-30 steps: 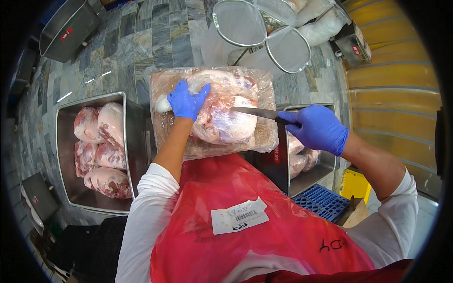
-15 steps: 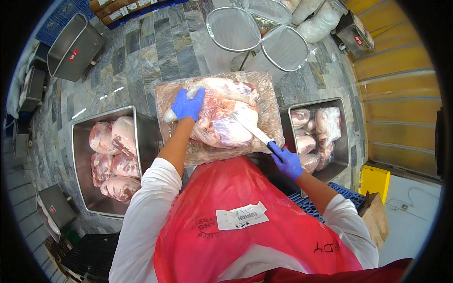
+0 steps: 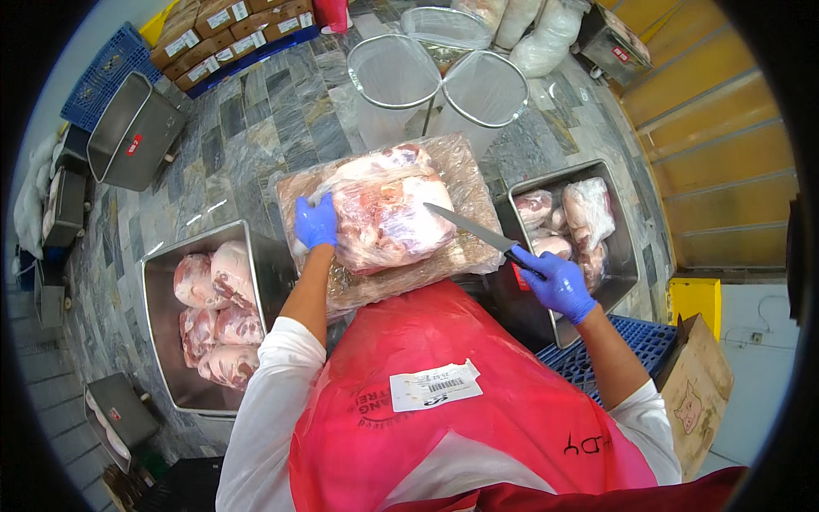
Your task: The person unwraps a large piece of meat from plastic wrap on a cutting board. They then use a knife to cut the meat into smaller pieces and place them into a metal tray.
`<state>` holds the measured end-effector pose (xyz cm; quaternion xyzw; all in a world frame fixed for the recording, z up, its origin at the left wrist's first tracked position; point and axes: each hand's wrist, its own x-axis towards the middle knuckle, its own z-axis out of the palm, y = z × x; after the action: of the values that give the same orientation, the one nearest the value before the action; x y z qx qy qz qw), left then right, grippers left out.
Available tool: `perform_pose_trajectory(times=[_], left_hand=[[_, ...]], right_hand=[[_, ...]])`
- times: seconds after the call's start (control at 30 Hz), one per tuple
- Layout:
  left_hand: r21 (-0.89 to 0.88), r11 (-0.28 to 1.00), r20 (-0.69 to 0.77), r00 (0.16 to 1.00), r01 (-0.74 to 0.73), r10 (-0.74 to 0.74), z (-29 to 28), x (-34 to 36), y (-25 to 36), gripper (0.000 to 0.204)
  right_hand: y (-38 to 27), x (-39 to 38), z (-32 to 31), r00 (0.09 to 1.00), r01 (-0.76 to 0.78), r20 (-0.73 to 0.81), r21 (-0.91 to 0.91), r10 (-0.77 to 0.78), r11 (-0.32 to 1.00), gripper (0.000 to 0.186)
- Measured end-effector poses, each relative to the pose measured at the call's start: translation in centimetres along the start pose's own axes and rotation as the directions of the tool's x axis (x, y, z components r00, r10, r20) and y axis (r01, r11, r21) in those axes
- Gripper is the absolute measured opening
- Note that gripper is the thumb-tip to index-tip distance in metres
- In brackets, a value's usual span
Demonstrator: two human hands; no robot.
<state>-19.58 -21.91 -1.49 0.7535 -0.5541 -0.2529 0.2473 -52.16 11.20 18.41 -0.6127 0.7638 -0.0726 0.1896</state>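
Through the head camera I see my right grip [image 3: 559,288], in a blue glove, closed around the black handle of a long-bladed knife [image 3: 473,228]. The blade slants up and left, its tip over the right part of the film-covered raw meat [image 3: 384,218]; I cannot tell whether it touches. That meat lies on a plastic-wrapped brown slab [image 3: 478,192], in front of the red apron [image 3: 358,341]. My left grip [image 3: 316,224], also gloved blue, rests at the meat's left edge, and I cannot tell whether it pinches anything. Steel bins holding more meat stand left [image 3: 271,264] and right [image 3: 621,243].
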Motion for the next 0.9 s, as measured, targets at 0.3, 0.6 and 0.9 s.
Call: perform_pose_trajectory(times=[0.3, 0.6, 0.9], left_hand=[[0.409, 0.857, 0.305, 0.932, -0.313, 0.194, -0.1, 3.6, 6.8, 0.068], [0.383, 0.871, 0.132, 0.952, -0.307, 0.277, 2.2, 2.9, 5.2, 0.049], [0.303, 0.912, 0.047, 0.961, -0.275, 0.274, 2.8, 3.3, 4.6, 0.039]], right_hand=[[-1.6, 7.0, -5.8, 0.984, 0.160, 0.113, -0.208, -0.139, 0.965, 0.042], [-7.8, 17.7, -13.6, 0.872, 0.323, 0.475, -0.368, -0.122, 0.872, 0.033], [-4.0, 16.9, -9.1, 0.873, 0.198, 0.479, -0.175, -0.093, 0.964, 0.049]])
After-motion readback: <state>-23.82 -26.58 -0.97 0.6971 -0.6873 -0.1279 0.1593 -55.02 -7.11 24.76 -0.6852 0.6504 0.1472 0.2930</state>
